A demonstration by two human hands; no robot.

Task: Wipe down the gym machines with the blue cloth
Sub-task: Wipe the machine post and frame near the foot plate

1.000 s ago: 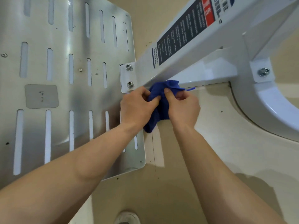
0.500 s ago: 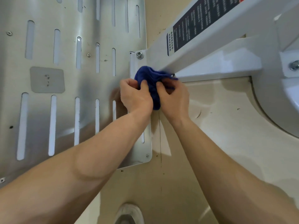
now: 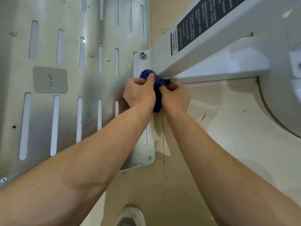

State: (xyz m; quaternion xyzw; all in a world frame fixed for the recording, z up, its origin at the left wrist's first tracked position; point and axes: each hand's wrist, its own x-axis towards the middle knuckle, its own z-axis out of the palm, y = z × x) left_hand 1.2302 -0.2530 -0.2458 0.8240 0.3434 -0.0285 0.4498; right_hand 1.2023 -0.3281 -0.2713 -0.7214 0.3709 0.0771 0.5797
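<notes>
The blue cloth (image 3: 157, 88) is bunched between both hands and pressed against the white bracket (image 3: 137, 66) where the machine's white beam (image 3: 211, 43) bolts to the slotted metal footplate (image 3: 65, 70). My left hand (image 3: 139, 92) grips the cloth from the left, thumb up over its top. Closed on the cloth from the right is my right hand (image 3: 175, 97), just under the beam's lower edge. The cloth covers the bracket's lower bolt; the upper bolt (image 3: 143, 55) shows.
A dark instruction label (image 3: 195, 28) runs along the beam. The white curved frame (image 3: 280, 95) stands at the right. Beige floor (image 3: 211, 136) lies below, and a light shoe tip (image 3: 131, 216) shows at the bottom edge.
Both hands and the cloth have shifted from under the beam up and left onto the bolted bracket, covering its lower bolt. The view has moved closer.
</notes>
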